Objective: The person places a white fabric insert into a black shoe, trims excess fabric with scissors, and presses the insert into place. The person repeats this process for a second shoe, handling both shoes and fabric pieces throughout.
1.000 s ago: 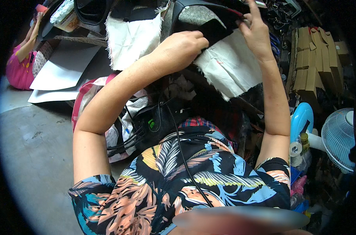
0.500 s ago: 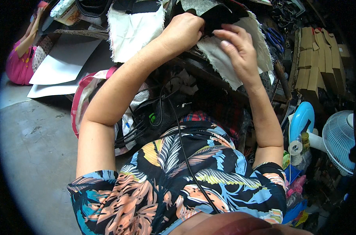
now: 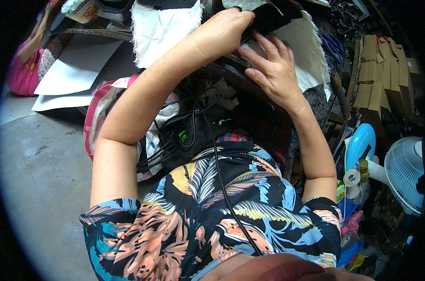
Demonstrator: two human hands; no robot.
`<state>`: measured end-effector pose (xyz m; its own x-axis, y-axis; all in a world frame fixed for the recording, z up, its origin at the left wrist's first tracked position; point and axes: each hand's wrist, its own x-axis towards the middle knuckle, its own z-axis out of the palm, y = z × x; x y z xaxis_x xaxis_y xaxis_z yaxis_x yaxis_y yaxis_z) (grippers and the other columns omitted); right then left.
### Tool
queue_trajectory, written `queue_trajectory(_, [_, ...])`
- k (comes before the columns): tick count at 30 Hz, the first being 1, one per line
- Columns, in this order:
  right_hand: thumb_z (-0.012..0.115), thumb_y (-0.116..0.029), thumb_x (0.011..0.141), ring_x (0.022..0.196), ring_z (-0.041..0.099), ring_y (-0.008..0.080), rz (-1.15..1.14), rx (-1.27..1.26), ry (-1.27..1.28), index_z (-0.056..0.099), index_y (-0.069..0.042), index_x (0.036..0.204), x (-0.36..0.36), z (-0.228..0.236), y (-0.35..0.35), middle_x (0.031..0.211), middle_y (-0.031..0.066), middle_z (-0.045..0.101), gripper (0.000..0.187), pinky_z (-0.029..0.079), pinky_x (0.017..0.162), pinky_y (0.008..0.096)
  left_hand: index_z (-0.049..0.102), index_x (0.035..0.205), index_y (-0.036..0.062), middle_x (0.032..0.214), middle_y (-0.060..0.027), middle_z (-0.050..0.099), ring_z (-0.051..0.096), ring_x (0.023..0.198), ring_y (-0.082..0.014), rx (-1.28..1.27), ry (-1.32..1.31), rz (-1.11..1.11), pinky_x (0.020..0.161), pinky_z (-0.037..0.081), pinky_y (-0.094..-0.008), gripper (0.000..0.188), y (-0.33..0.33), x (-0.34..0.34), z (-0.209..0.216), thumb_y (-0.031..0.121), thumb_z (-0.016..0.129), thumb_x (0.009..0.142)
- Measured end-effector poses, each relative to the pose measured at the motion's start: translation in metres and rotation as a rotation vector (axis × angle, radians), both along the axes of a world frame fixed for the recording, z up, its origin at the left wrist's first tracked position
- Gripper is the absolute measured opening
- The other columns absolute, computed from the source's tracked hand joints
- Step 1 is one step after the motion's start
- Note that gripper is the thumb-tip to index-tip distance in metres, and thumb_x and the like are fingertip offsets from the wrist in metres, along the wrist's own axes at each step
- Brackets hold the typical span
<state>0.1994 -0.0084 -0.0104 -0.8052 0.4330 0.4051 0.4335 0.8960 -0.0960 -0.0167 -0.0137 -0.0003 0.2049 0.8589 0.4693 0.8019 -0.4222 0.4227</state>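
At the top of the view, my left hand [image 3: 235, 29] is closed, its fingers curled at the edge of a piece of black material [image 3: 271, 19]. The fingertips themselves are partly hidden. My right hand [image 3: 277, 77] is open just below and to the right, fingers stretched toward the left hand, and nothing shows in it. Beneath the black material lies a white cloth [image 3: 306, 44] with frayed edges. A second frayed white cloth [image 3: 163, 30] hangs left of my left hand. A grey piece [image 3: 240, 3] shows behind the left hand.
White sheets [image 3: 74, 70] lie at the left, near a person in pink [image 3: 25, 70]. A pink-rimmed bag [image 3: 91, 119] and black cables [image 3: 194, 122] are below my arms. At the right are cardboard boxes [image 3: 369, 93], blue-handled scissors [image 3: 333, 47] and a fan [image 3: 404, 173].
My left hand has moved slightly right and up. My right hand has shifted down and turned, its fingers now more spread. The white cloth on the right lies flatter.
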Motion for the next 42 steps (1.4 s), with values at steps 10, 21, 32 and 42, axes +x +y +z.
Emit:
queue_trajectory(10, [0.054,-0.050,0.095,0.141,0.033,0.0408,-0.094,-0.052,0.045,0.068,-0.020,0.127,-0.018,-0.001,0.001,0.148,0.0162,0.046,0.046,0.018,0.114,0.0654,0.059,0.118,0.0006,0.103,-0.0254,0.066,0.062,0.102,-0.0449,-0.108,-0.015,-0.064,0.089,0.050,-0.0490,0.036,-0.007,-0.014,0.006,0.000,0.059,0.082])
queue_trajectory(21, [0.068,-0.027,0.091,0.122,0.056,0.0281,0.206,-0.244,0.505,0.077,-0.011,0.105,0.006,0.084,0.041,0.130,0.0104,0.064,0.023,0.041,0.105,0.0389,0.060,0.111,0.0027,0.108,-0.0203,0.060,0.062,0.098,-0.0399,-0.003,-0.148,-0.088,0.087,0.051,-0.0448,0.029,-0.015,-0.001,0.029,-0.005,0.056,0.083])
queue_trajectory(32, [0.050,0.003,0.086,0.099,0.068,0.0265,0.027,-0.153,0.189,0.074,-0.008,0.114,-0.059,0.119,0.191,0.108,0.0120,0.072,0.038,0.051,0.093,0.0356,0.060,0.115,-0.0005,0.112,-0.0243,0.058,0.059,0.105,-0.0426,0.184,0.010,0.314,0.092,0.049,-0.0483,0.037,0.086,-0.069,0.075,0.015,0.069,0.082])
queue_trajectory(42, [0.047,0.004,0.083,0.100,0.070,0.0293,-0.311,0.029,-0.092,0.078,-0.025,0.110,-0.119,0.109,0.206,0.107,0.0113,0.074,0.050,0.054,0.094,0.0423,0.061,0.106,0.0002,0.102,-0.0216,0.061,0.062,0.096,-0.0415,0.125,0.147,0.411,0.085,0.051,-0.0482,0.034,0.132,-0.088,0.056,0.020,0.073,0.081])
